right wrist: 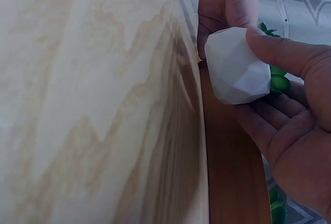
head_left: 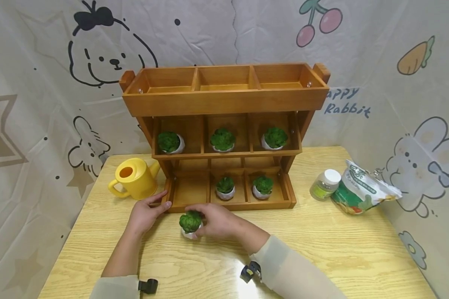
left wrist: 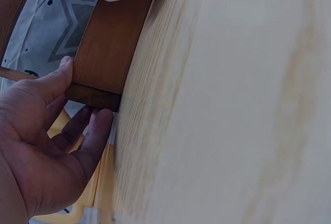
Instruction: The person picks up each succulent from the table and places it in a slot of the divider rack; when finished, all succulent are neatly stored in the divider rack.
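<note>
Between the thumb and fingers of my right hand (head_left: 220, 222) is a small potted plant (head_left: 190, 223), held just in front of the lowest tier's left compartment. Its faceted white pot (right wrist: 237, 68) shows in the right wrist view, tilted with the green leaves partly hidden behind it. My left hand (head_left: 145, 215) grips the lower left front corner of a brown three-tier wooden shelf (head_left: 224, 102). In the left wrist view, the thumb lies against the shelf's wooden edge (left wrist: 106, 48) and the fingers bend round the corner.
Three potted plants (head_left: 223, 140) fill the middle tier; two more (head_left: 225, 188) sit in the lowest tier's middle and right compartments. A yellow watering can (head_left: 142, 182) stands beside my left hand. A white-lidded jar (head_left: 324, 185) and a green-and-white bag (head_left: 363, 189) are at the right.
</note>
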{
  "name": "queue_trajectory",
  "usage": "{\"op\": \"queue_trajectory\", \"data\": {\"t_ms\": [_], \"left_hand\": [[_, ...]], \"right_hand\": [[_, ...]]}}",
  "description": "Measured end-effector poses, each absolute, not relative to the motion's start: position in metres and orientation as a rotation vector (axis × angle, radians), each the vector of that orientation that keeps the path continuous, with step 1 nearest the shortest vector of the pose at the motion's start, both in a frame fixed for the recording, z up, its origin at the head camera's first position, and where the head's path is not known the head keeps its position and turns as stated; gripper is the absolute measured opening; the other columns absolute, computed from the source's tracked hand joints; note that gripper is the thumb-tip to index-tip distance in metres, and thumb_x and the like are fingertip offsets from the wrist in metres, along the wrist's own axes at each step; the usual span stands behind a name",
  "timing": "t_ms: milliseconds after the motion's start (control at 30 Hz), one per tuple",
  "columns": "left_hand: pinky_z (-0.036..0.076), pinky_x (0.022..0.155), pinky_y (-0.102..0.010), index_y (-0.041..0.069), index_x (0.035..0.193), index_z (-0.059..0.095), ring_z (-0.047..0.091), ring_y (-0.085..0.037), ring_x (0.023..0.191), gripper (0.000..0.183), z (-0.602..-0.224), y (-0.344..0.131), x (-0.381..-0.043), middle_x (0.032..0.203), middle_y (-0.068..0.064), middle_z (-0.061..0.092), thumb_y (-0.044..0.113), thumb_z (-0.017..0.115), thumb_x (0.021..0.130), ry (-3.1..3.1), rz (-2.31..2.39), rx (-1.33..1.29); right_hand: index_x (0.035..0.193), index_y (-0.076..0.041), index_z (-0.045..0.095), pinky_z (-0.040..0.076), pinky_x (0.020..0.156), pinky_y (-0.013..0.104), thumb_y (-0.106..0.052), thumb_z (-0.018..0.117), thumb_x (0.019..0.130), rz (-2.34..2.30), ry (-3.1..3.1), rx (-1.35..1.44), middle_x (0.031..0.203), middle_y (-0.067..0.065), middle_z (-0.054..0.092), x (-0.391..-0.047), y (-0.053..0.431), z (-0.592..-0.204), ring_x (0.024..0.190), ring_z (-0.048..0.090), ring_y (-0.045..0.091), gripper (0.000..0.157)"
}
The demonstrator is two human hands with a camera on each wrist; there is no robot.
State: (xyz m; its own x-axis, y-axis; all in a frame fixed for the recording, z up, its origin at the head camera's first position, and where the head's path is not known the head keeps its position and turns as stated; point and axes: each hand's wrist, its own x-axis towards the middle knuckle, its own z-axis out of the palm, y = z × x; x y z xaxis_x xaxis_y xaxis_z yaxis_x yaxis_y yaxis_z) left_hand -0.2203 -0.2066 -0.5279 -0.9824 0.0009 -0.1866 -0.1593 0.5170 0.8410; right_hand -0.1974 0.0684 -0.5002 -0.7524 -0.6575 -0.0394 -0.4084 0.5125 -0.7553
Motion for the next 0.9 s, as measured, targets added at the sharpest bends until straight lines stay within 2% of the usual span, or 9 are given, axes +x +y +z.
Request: {"op": "queue_trajectory", "data": {"t_ms": [500, 900], "left_hand": [[0.057, 0.092, -0.038, 0.021, 0.146, 0.063, 0.059, -0.036, 0.129, 0.057, -0.528, -0.207, -0.221, 0.146, -0.021, 0.058, 0.039, 0.078, 0.095, 2.576, 1.488, -0.135], [0.055, 0.085, -0.027, 0.02, 0.146, 0.063, 0.06, -0.033, 0.126, 0.056, -0.526, -0.205, -0.22, 0.146, -0.021, 0.058, 0.036, 0.078, 0.095, 2.58, 1.48, -0.156]], "right_hand": [[0.148, -0.011, 0.058, 0.049, 0.101, 0.026, -0.024, 0.091, 0.082, -1.112, 2.512, -0.94, 0.137, -0.003, 0.066, -0.21, 0.068, -0.487, 0.12, 0.062, 0.008, 0.075], [0.149, -0.012, 0.057, 0.05, 0.098, 0.026, -0.024, 0.091, 0.081, -1.227, 2.522, -0.846, 0.134, 0.002, 0.068, -0.221, 0.063, -0.481, 0.117, 0.064, 0.01, 0.076]]}}
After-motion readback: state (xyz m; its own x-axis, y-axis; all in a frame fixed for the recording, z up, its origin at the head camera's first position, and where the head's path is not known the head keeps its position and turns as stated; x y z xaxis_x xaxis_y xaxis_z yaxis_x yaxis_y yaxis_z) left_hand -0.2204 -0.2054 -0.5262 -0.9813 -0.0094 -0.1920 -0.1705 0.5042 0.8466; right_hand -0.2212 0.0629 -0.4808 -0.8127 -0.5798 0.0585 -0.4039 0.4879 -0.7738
